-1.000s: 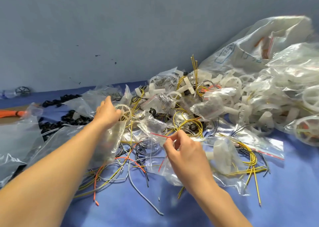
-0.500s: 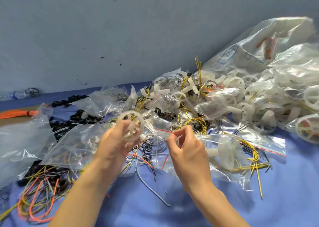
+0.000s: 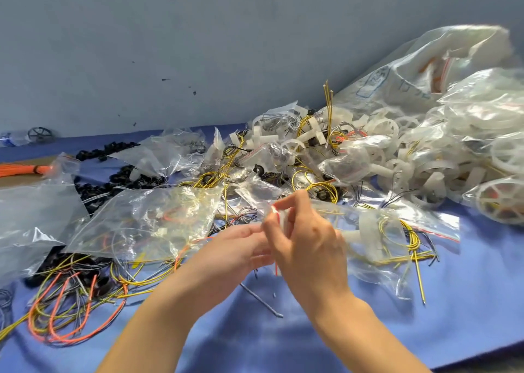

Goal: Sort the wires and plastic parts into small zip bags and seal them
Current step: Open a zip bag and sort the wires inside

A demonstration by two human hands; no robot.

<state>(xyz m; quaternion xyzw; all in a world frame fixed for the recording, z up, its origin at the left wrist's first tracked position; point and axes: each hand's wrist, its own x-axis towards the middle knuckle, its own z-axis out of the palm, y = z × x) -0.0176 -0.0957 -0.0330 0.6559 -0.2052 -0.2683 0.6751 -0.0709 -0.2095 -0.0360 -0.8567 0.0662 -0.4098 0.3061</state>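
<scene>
- Pinching the zip bag (image 3: 281, 219) by its red-striped mouth, the right hand (image 3: 309, 248) holds it just above the table (image 3: 467, 301), probably for filling.
- Left hand (image 3: 241, 248) meets it from below; its grip is too blurred to tell.
- Loose wires (image 3: 79, 301) and plastic wheels (image 3: 397, 151) lie heaped around.

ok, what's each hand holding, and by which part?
Right hand pinches a small clear plastic zip bag at its red-striped mouth edge. Left hand meets the same bag lower down; grip too blurred to tell.
</scene>
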